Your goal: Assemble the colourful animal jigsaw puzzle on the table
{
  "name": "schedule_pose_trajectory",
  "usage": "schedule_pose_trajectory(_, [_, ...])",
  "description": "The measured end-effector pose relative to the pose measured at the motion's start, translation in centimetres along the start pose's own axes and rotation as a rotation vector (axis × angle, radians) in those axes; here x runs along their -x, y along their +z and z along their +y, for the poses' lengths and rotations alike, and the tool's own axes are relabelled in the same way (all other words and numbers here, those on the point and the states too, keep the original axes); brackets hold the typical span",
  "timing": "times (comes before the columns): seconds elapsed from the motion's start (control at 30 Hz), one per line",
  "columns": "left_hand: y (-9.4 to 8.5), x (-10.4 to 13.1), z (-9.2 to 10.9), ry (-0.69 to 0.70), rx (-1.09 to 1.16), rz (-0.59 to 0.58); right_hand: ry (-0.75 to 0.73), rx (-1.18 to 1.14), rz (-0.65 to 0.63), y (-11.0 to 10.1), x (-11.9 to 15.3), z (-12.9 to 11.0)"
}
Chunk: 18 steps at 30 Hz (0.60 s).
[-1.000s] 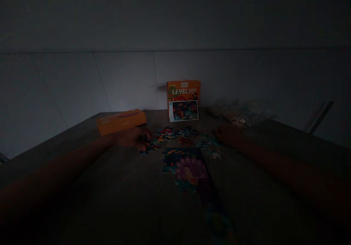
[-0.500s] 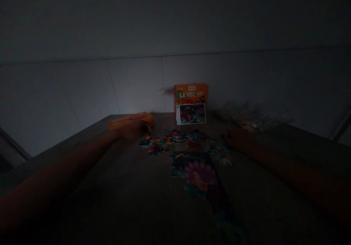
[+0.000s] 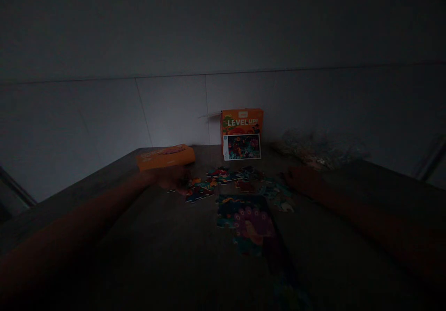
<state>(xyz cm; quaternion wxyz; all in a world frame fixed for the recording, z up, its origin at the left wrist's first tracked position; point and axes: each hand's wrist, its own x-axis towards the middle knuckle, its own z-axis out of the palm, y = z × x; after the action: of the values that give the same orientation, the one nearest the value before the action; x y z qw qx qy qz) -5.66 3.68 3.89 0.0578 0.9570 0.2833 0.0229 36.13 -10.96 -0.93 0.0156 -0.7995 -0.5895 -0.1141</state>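
In the dim head view, my left hand (image 3: 174,179) reaches over the left end of a spread of loose jigsaw pieces (image 3: 199,193). Its fingers stretch down, and a fingertip touches the pieces. My right hand (image 3: 300,179) rests low at the right end of the spread, beside some bluish pieces (image 3: 275,190); darkness hides how its fingers are held. Nearer to me lies a joined puzzle section (image 3: 249,223) with a purple peacock, its lower part fading into shadow. A reddish piece (image 3: 245,186) lies between it and the farther pieces.
An orange "LEVEL UP!" box (image 3: 243,121) stands at the back of the table (image 3: 156,241), with a picture card (image 3: 242,147) leaning on it. An orange box part (image 3: 167,157) lies behind my left hand. Crumpled clear plastic (image 3: 318,151) sits at the back right, near the wall (image 3: 174,109).
My left hand has moved slightly nearer and down over the leftmost pieces, covering some that showed before. My right hand stays in about the same place. The view has tilted slightly.
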Motion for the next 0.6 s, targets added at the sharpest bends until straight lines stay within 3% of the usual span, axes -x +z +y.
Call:
schedule_pose_trajectory(0.07, [-0.4, -0.1, 0.3, -0.023, -0.047, -0.157, 0.003, -0.001, 0.0, -0.1, 0.1, 0.0])
schedule_pose_trajectory(0.1, [-0.5, -0.2, 0.5, -0.03, -0.042, -0.163, 0.004, -0.001, -0.001, -0.1, 0.1, -0.1])
schedule_pose_trajectory(0.23, [0.7, -0.9, 2.4, 0.098, 0.035, 0.023, 0.008, 0.003, 0.005, -0.3, 0.3, -0.3])
schedule_pose_trajectory(0.33, [2.2, -1.5, 4.1, 0.208, 0.062, 0.033, 0.01, 0.008, 0.02, -0.3, 0.4, -0.3])
schedule_pose_trajectory(0.43, [3.2, -1.7, 5.0, 0.21, 0.061, 0.065, 0.003, 0.029, 0.056, -0.6, 0.5, -0.4])
schedule_pose_trajectory(0.6, [4.3, -1.8, 4.8, 0.187, 0.067, 0.166, -0.084, 0.061, 0.198, -1.5, 1.4, -1.4])
